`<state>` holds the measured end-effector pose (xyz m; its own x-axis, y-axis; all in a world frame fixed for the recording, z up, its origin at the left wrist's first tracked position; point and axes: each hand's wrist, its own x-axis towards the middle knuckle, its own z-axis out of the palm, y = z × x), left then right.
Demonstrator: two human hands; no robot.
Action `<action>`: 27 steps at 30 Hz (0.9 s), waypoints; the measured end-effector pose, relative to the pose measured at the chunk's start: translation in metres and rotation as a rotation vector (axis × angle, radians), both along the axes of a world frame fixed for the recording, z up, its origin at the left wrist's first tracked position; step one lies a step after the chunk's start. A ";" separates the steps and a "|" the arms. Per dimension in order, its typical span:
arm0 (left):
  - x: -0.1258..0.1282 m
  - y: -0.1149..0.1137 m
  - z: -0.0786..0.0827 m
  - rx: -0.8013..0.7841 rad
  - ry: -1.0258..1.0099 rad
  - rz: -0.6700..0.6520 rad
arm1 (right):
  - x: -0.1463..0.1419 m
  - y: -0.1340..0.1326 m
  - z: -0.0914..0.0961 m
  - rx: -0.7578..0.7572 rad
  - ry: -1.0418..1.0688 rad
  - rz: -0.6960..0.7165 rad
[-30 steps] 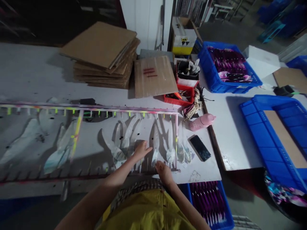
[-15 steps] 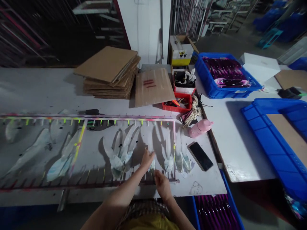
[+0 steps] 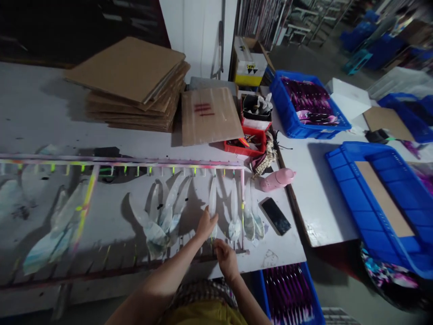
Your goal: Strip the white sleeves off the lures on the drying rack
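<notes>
My left forearm and right forearm bare, skin showing right down to left hand and right hand, both ungloved. Mustard-yellow garment across my front, plain, matte. Above it, band of brown-and-cream checked cloth, pattern dim, fine detail lost in shadow.
</notes>
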<state>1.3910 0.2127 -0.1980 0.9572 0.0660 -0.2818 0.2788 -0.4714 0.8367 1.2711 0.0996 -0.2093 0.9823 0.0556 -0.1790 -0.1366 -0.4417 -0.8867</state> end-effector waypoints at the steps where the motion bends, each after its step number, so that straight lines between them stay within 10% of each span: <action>1: 0.002 0.000 0.001 0.001 0.011 -0.018 | 0.000 0.001 0.001 -0.012 0.002 -0.003; 6: 0.011 0.027 0.007 -0.021 -0.036 -0.247 | 0.002 0.004 0.008 -0.044 0.016 -0.036; 11: 0.000 0.096 0.007 0.316 -0.369 -0.063 | -0.005 0.006 0.012 0.005 0.016 -0.127; 17: 0.020 0.122 0.021 0.506 -0.164 -0.028 | -0.027 0.013 0.023 0.056 0.017 -0.220; 22: 0.038 0.144 0.044 -0.220 0.082 0.250 | -0.033 0.035 0.042 -0.030 0.096 -0.094; 25: 0.006 0.164 0.057 -0.848 0.346 0.309 | -0.024 0.056 0.041 -0.155 0.147 -0.006; 27: -0.019 0.172 0.065 -0.989 0.402 0.303 | -0.013 0.071 0.038 -0.268 0.164 0.034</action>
